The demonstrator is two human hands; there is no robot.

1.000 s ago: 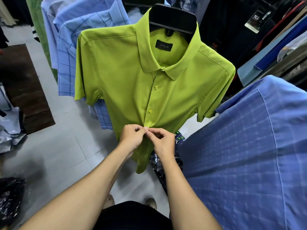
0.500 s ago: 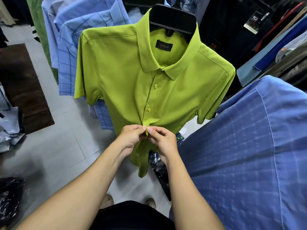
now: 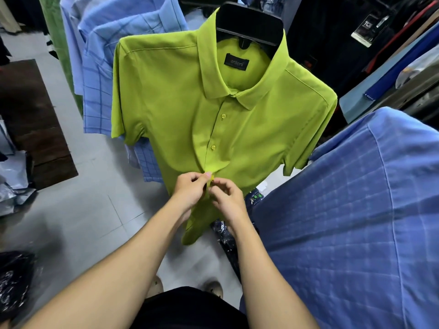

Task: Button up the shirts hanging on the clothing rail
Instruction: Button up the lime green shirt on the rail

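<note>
I have both hands up at the front strip of the green shirt (image 3: pixel 180 110), which hangs facing me on a black hanger (image 3: pixel 251 24) among the other garments on the rail. My left hand (image 3: pixel 190 189) pinches the edge of the strip between thumb and forefinger, and my right hand (image 3: pixel 228 198) meets it from the other side, its fingers (image 3: pixel 215 189) pressed onto the cloth just beside a small yellow-green button (image 3: pixel 212 178) that peeks out between the two hands. I hold the strip taut like this, I judge, so the buttonhole stays open and lined up while the button goes through (whether it is already through I cannot tell). Two buttons above, the upper one (image 3: pixel 223 116) and the one below it (image 3: pixel 213 146), look fastened, so I judge I am working down the front; the hem below my hands hangs loose. The dark label (image 3: pixel 236 63) inside the collar reads "aritoni". A hang tag (image 3: pixel 367 27) on the dark clothes at upper right carries white lettering too small to make out. A blue checked shirt (image 3: pixel 344 222) hangs close at my right.
</note>
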